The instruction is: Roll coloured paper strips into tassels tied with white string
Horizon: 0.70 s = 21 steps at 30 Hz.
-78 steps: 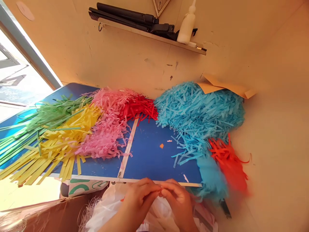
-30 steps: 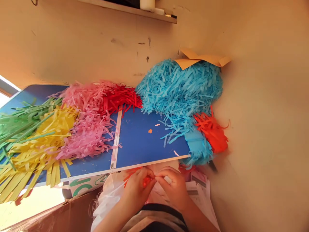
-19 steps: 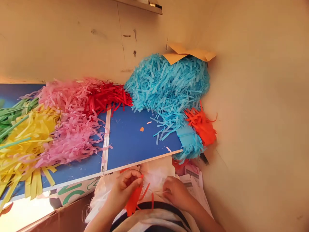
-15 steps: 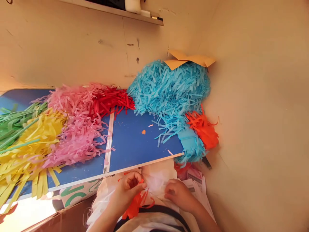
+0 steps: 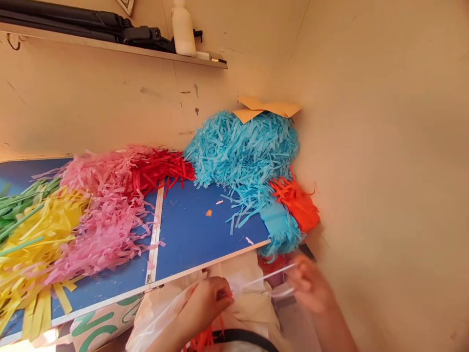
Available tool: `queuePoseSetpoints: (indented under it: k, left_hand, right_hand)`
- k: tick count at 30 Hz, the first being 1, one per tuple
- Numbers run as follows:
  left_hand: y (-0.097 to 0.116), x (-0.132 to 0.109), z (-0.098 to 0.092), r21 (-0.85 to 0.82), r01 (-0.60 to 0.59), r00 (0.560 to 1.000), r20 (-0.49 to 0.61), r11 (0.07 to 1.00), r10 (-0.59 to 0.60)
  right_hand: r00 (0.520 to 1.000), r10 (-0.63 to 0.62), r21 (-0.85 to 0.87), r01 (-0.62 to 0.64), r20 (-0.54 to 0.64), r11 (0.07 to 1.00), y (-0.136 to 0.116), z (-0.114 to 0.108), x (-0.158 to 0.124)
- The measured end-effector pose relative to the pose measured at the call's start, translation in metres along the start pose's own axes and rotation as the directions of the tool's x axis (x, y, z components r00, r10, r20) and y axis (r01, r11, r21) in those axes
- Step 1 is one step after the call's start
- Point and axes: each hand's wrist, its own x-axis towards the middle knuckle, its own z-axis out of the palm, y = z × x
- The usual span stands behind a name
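My left hand [image 5: 207, 305] is closed in a pinch over my lap. At its fingertips is the top of an orange-red fringed paper tassel [image 5: 201, 339], whose strips hang below the hand. My right hand [image 5: 311, 285], blurred by motion, is raised to the right with its fingers closed on a thin white string [image 5: 270, 275]. The string stretches from the right fingers back toward the left fingertips, and a second strand hangs slack below it. Where the string meets the tassel is hidden by the left fingers.
On the blue table [image 5: 205, 234] lie fringed papers: a big light-blue heap [image 5: 245, 149], an orange-red bundle [image 5: 298, 203], red [image 5: 161, 168], pink [image 5: 98, 220], yellow [image 5: 47, 225] and green [image 5: 22, 205]. A wall shelf [image 5: 154, 55] holds a white bottle [image 5: 183, 32].
My right hand has moved right and slightly up, drawing the white string out from my left hand. My left hand stays at the tassel. The head view has tilted up.
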Motion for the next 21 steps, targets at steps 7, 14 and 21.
queuePoseSetpoints:
  k: [7,14,21]
  left_hand:
    - [-0.040,0.013,-0.008,0.334,0.014,0.998,-0.061,0.942,0.007]
    - [-0.038,0.009,-0.011,0.347,-0.010,0.994,-0.100,0.938,0.047]
    - [-0.012,-0.009,-0.016,-0.603,-0.055,0.942,-0.296,0.796,-0.159]
  right_hand:
    - [0.799,-0.403,0.063,0.478,-0.446,0.876,-0.070,-0.061,-0.007]
    - [0.817,-0.462,0.077,0.515,-0.346,0.854,-0.057,-0.022,0.003]
    - [0.972,-0.229,-0.451,0.229,0.055,0.863,0.036,0.083,0.005]
